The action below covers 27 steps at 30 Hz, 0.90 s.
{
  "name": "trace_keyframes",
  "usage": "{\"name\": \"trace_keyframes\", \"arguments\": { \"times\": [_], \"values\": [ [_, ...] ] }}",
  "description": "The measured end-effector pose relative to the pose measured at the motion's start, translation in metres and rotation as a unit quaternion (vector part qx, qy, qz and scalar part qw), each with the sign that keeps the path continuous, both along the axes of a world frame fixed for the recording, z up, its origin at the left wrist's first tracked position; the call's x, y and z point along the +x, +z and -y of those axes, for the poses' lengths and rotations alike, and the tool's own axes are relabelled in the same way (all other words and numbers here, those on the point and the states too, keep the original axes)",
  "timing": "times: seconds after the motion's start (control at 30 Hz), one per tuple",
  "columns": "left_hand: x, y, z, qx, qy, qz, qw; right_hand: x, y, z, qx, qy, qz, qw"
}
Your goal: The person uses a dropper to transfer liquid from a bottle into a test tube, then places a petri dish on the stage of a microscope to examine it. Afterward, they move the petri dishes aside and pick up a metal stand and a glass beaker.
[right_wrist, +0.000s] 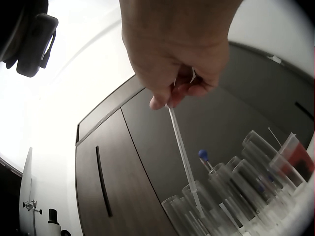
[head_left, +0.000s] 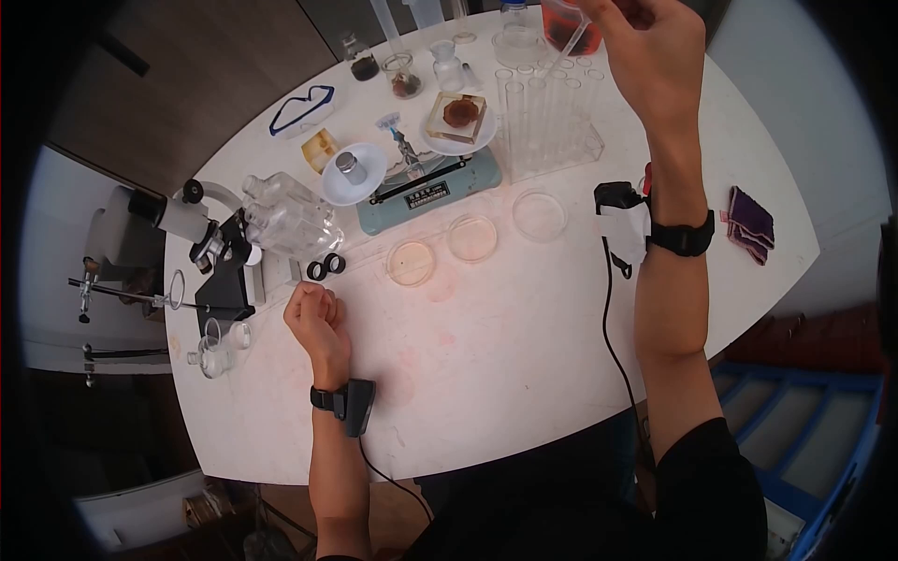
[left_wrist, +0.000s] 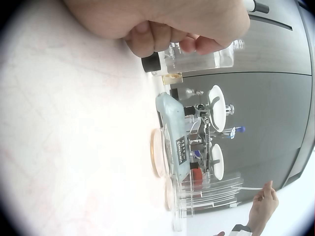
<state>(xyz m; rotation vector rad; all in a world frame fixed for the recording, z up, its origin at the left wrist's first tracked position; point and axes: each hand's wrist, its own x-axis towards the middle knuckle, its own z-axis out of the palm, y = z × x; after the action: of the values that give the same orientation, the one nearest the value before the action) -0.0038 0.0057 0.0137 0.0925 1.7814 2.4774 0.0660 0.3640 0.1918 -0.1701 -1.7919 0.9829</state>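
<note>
Up at the far right of the table, my right hand (head_left: 658, 58) pinches a thin, whitish plastic dropper (right_wrist: 181, 145) between thumb and fingers. The dropper slants down, and its lower tip lies within the mouth of a glass test tube (right_wrist: 193, 189) in the right wrist view. Several more test tubes (head_left: 538, 117) stand upright in a clear rack (head_left: 591, 145) below this hand. My left hand (head_left: 316, 318) rests at the table's left middle, fingers loosely curled with nothing held. Close beyond it lie two small black-rimmed pieces (head_left: 325, 267) and clear bottles (head_left: 285, 220).
A balance (head_left: 430, 194) with two white pans stands mid-table, a weight and an amber block on them. Petri dishes (head_left: 472, 237) line its front. A microscope (head_left: 210, 234) is at left, a red-liquid beaker (head_left: 561, 23) behind the tubes, a dark cloth (head_left: 751, 224) at right.
</note>
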Motion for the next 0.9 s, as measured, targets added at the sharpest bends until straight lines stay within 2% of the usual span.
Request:
{"name": "trace_keyframes", "arguments": {
  "times": [0.13,0.27,0.37,0.43,0.73,0.9],
  "values": [
    [0.0,-0.001,0.0,0.002,0.0,-0.002,1.0,0.002,0.006,0.007,-0.002,-0.035,0.022,0.999],
    [0.0,-0.001,0.0,0.002,-0.002,-0.002,1.0,0.002,0.003,0.01,0.024,-0.036,-0.007,0.999],
    [-0.001,-0.001,0.0,0.0,0.002,-0.001,1.0,0.0,0.001,0.003,0.005,-0.035,0.025,0.999],
    [-0.002,-0.002,0.001,0.002,0.001,-0.003,1.0,0.0,-0.003,0.002,0.056,-0.036,-0.004,0.998],
    [-0.001,-0.002,0.001,0.008,-0.002,0.001,1.0,0.0,0.0,0.005,0.026,-0.005,-0.011,1.0],
    [0.0,-0.001,0.001,0.006,-0.001,-0.001,1.0,0.0,-0.002,0.006,0.024,-0.031,-0.023,0.999]
  ]
}}
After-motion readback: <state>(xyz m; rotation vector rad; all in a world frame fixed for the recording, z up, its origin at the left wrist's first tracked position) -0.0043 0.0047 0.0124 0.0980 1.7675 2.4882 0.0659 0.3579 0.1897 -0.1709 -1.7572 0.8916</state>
